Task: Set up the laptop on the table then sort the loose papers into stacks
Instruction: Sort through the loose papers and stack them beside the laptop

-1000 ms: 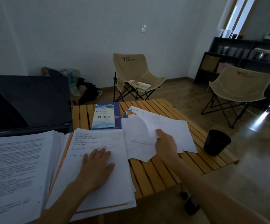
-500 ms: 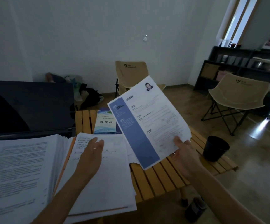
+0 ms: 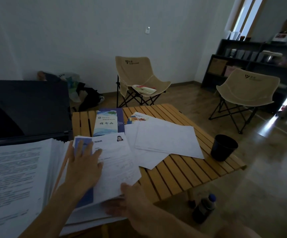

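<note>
Blue-banded sheet (image 3: 115, 162) lies under flat left fingers (image 3: 80, 152); right hand (image 3: 130, 200) pinches its near edge.

I'm seeing the laptop (image 3: 25, 107) running off the left edge, its keyboard lying hidden under the thick printed stack (image 3: 13, 182), which the left and bottom edges are also cutting. My left hand (image 3: 83, 167) is covering part of the blue-banded sheet (image 3: 115, 165). My right hand (image 3: 130, 201) is blurring, its fingertips disappearing under that sheet's corner. The print everywhere is staying too small to read.
</note>
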`<state>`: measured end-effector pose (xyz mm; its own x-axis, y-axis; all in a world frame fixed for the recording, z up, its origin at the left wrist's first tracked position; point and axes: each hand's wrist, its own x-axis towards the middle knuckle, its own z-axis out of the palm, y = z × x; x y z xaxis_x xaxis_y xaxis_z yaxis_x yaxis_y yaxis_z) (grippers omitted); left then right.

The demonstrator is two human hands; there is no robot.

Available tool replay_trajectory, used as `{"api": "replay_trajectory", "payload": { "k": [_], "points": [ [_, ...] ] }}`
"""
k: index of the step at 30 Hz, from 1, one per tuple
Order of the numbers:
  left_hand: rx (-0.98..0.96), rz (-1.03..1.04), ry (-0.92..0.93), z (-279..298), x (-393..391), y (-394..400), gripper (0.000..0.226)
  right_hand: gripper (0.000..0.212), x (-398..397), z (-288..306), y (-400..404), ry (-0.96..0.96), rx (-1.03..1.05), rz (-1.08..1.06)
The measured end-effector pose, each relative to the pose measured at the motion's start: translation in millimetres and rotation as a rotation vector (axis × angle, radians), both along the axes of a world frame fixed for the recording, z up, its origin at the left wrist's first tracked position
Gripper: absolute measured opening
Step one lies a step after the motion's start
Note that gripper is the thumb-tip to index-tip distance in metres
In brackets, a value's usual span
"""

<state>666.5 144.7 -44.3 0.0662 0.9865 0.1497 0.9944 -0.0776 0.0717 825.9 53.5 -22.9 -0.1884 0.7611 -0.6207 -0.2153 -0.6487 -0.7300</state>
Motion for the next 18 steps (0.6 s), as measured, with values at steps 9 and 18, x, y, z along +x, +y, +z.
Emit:
{"api": "replay_trajectory", "payload": {
  "k": [9, 18],
  "points": [
    [-0.343, -0.066, -0.031, -15.0, -5.4, 11.5, 0.057, 0.022, 105.0, 14.5, 90.9, -1.065, 0.549, 0.305],
    [-0.361, -0.063, -0.053, -19.7, -6.0, 14.9, 0.056, 0.044, 146.4, -37.0, 181.6, -1.677, 0.742, 0.502]
  ]
}}
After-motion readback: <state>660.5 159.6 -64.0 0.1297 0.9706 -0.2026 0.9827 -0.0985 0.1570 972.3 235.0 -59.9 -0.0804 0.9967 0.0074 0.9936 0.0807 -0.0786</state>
